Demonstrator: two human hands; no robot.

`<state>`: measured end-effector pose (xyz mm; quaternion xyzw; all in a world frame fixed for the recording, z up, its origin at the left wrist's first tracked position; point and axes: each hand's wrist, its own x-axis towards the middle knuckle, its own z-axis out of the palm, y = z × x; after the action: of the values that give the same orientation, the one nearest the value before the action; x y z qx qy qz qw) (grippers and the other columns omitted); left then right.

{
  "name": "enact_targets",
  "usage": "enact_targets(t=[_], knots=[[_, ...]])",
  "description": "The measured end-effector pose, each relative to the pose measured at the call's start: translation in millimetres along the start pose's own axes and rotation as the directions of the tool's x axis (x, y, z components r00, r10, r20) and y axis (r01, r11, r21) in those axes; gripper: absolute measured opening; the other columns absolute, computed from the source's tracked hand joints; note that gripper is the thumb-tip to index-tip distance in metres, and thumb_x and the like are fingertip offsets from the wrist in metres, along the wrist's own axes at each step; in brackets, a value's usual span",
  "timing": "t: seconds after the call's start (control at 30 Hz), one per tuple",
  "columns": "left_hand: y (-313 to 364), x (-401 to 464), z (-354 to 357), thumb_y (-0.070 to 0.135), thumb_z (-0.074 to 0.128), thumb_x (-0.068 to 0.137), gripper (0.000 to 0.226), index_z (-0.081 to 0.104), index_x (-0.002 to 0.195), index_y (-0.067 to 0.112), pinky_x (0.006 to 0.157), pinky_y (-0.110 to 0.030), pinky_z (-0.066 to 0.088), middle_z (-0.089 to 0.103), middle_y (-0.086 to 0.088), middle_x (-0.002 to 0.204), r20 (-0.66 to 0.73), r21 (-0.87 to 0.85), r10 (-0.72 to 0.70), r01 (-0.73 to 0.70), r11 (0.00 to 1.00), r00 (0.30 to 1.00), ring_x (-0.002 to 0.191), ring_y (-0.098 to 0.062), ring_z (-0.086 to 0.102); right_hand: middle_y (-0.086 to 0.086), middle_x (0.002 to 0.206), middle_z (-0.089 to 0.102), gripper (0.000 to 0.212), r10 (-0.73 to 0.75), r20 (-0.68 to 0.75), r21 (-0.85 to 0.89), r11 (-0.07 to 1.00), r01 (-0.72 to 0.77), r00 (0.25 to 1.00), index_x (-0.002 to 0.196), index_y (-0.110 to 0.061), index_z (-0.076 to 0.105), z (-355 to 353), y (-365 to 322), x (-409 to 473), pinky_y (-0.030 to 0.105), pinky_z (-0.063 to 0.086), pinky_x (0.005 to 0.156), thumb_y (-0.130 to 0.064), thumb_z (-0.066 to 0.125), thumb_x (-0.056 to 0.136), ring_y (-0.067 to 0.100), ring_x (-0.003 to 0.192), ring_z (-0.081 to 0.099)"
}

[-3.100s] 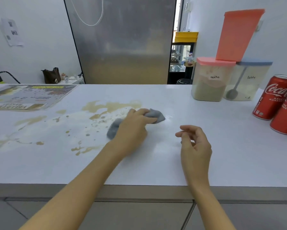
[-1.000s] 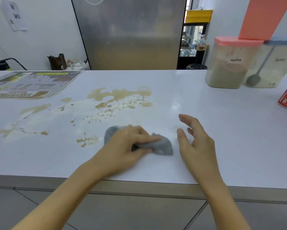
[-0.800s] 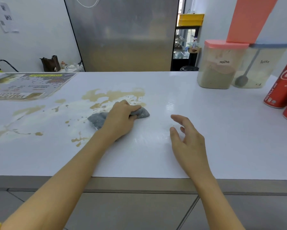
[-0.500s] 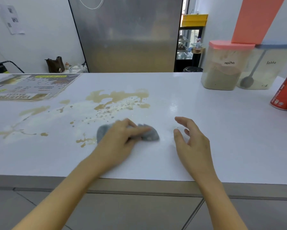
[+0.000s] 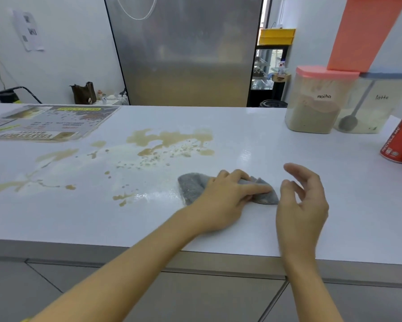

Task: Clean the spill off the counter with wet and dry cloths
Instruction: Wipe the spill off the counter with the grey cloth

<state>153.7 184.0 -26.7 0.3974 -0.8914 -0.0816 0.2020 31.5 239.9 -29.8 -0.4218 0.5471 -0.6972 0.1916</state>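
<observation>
now dragging the grey cloth (image 5: 194, 188) back toward the near edge of the tabletop (image 5: 311, 159) and a little to the right, away from the spot half a second ago and well below the brown spill (image 5: 169, 140) where it was rubbing shortly before. left hand (image 5: 227, 198) pressing down on it, fingers (image 5: 255, 188) curled over the bunched fabric and gripping it. right hand (image 5: 303, 201) hovering just beside the cloth's right end, fingers loose and half bent, holding nothing, much as a second ago.

leaving a wet shiny streak to the left of the cloth, so probably still on the wet pass, sweeping in strokes rather than finishing. looking far from done: the big brown patch with crumbly bits sitting farther back, smaller drips and a long thin smear trailing off to the left, one small blotch close to the streak. no second cloth showing anywhere.

cloth looking small, damp and crumpled, ribbed weave showing at its left end, lying flat against the tabletop near the front edge.
</observation>
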Motion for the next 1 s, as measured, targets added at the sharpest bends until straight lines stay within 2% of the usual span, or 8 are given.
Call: enact_targets(t=[0.13,0.33,0.4,0.47,0.6,0.8,0.9,1.0], knots=[[-30,5,-3,0.012,0.036,0.098,0.05,0.049,0.127,0.05,0.094,-0.039,0.035,0.047,-0.003,0.118,-0.084,0.051,-0.067,0.072,0.996,0.994,0.094,-0.023,0.038,-0.017,0.116,0.059,0.027,0.042,0.061,-0.024,0.999,-0.041,0.997,0.11,-0.026,0.057,2,0,1,0.01,0.037,0.08,-0.007,0.048,0.093,0.004,0.111,0.051],[-88,26,-20,-0.003,0.033,0.089,0.051,0.057,0.121,0.03,0.079,-0.039,0.041,0.034,-0.006,0.093,-0.234,0.183,-0.367,0.411,0.893,0.9,0.087,-0.023,0.031,-0.017,0.116,0.055,0.027,0.083,0.164,-0.114,0.991,-0.065,0.983,0.109,-0.03,0.054,-2,-3,0,0.007,0.036,0.074,-0.009,0.046,0.094,0.007,0.113,0.049],[-77,17,-24,-0.003,0.036,0.09,0.05,0.057,0.124,0.028,0.08,-0.039,0.041,0.034,-0.006,0.093,-0.274,0.136,-0.32,0.366,0.921,0.907,0.089,-0.024,0.032,-0.017,0.115,0.057,0.027,0.088,0.187,-0.111,0.991,-0.069,0.978,0.108,-0.028,0.055,-4,-4,-1,0.007,0.035,0.075,-0.008,0.046,0.093,0.009,0.114,0.051],[-52,-6,-26,0.005,0.043,0.094,0.046,0.057,0.127,0.033,0.081,-0.035,0.041,0.041,-0.005,0.096,-0.28,0.055,-0.177,0.2,0.978,0.944,0.092,-0.025,0.04,-0.017,0.113,0.059,0.026,0.083,0.177,-0.1,0.993,-0.066,0.981,0.107,-0.027,0.057,-6,-3,0,0.009,0.037,0.075,-0.007,0.046,0.093,0.011,0.113,0.054],[-21,-69,-30,0.043,0.026,0.095,0.041,0.046,0.131,0.049,0.08,-0.028,0.032,0.05,0.0,0.093,-0.13,0.118,0.003,0.013,0.993,0.991,0.085,-0.021,0.04,-0.017,0.111,0.062,0.026,0.066,0.2,-0.103,0.994,-0.046,0.978,0.106,-0.024,0.059,0,-7,-3,0.007,0.039,0.073,-0.006,0.046,0.092,0.009,0.107,0.057],[-78,-110,-53,0.046,0.027,0.094,0.039,0.043,0.129,0.055,0.071,-0.02,0.031,0.045,-0.003,0.079,-0.088,0.046,-0.026,0.03,0.998,0.996,0.077,-0.018,0.04,-0.021,0.109,0.061,0.026,0.025,0.332,-0.102,0.995,0.01,0.943,0.104,-0.028,0.058,34,-22,-17,-0.002,0.038,0.067,-0.008,0.047,0.092,-0.001,0.103,0.056],[-130,-88,-67,0.038,0.033,0.093,0.04,0.052,0.128,0.045,0.074,-0.034,0.042,0.045,-0.008,0.081,-0.135,0.105,-0.15,0.164,0.981,0.98,0.077,-0.026,0.047,-0.019,0.113,0.06,0.027,0.024,0.388,-0.115,0.993,0.022,0.922,0.102,-0.032,0.058,55,-27,-33,0.0,0.038,0.069,-0.009,0.047,0.092,-0.004,0.103,0.054],[-154,-62,-85,0.02,0.042,0.097,0.037,0.056,0.129,0.033,0.074,-0.029,0.036,0.04,-0.01,0.085,-0.18,0.066,-0.229,0.244,0.968,0.957,0.086,-0.033,0.05,-0.016,0.117,0.058,0.027,0.037,0.456,-0.165,0.985,0.044,0.889,0.104,-0.035,0.056,68,-30,-50,0.005,0.038,0.069,-0.012,0.048,0.093,0.004,0.104,0.055]])
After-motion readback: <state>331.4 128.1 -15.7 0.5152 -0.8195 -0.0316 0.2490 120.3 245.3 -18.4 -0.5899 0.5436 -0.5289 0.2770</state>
